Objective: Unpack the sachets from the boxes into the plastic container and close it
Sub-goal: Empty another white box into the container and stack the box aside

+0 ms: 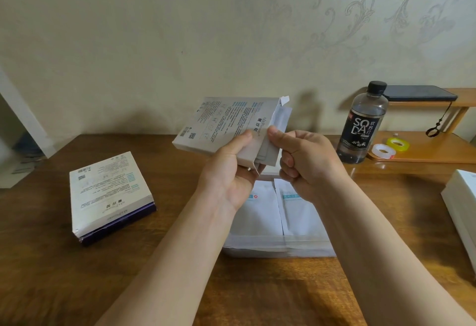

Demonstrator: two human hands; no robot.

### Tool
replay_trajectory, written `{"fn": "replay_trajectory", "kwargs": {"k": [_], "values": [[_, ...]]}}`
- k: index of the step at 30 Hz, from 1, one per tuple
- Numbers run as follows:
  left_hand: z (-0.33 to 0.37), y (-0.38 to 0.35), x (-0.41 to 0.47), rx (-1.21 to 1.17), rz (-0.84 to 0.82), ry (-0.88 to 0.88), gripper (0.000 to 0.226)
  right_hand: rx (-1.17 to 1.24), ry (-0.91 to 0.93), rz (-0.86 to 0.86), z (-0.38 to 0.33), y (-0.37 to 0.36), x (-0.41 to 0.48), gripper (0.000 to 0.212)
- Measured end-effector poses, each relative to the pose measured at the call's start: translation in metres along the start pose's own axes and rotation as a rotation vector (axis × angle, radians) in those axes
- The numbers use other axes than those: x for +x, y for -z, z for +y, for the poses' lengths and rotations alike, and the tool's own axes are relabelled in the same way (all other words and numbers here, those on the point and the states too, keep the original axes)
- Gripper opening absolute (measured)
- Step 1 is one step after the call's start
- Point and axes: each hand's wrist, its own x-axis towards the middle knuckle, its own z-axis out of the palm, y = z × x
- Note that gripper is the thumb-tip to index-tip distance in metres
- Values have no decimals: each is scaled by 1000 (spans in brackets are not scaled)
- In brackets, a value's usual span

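My left hand (229, 171) grips a flat white box (221, 124) with printed text, held up above the table with its right end open. White sachets (279, 124) stick out of that open end, and my right hand (304, 163) pinches them between thumb and curled fingers. Below my hands sits the clear plastic container (278, 247) with white sachets (298, 212) lying flat inside it. Two more boxes, a white one (105, 189) on a dark purple one (121, 225), are stacked at the left.
A dark soda bottle (363, 124) stands at the right beside a low wooden shelf (425, 155) holding two tape rolls (383, 150) and a phone (419, 92). A white lid or box (461, 209) lies at the far right edge. The wall is close behind.
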Motion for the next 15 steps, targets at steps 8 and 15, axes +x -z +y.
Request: {"fn": "replay_trajectory", "kwargs": {"k": [8, 15], "values": [[10, 3, 4, -58, 115, -19, 24, -254, 110, 70, -2, -2, 1, 36], [-2, -4, -8, 33, -52, 10, 27, -408, 158, 117, -1, -2, -1, 22]]}}
